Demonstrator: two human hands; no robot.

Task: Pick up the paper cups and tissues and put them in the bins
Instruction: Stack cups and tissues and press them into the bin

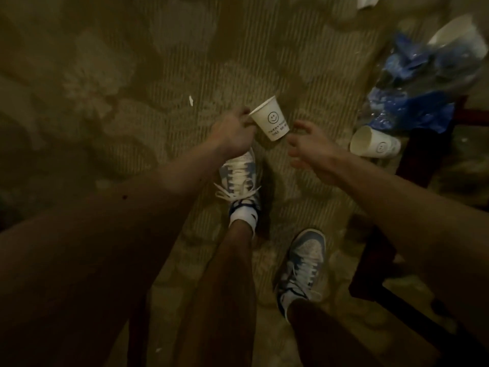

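Observation:
My left hand pinches the rim of a white paper cup printed with a smiley face, held tilted above the carpet. Just right of the cup's base is my right hand, fingers spread and loosely curled, holding nothing. A second smiley cup lies on its side at the right, mouth toward me. Beyond it stands a bin lined with a clear bag holding blue plastic and a white cup. A white tissue scrap lies at the top edge.
Patterned beige carpet covers the floor. A small white scrap lies on it beyond my left hand. My two blue-and-white sneakers stand below the hands. A dark wooden furniture frame runs along the right side.

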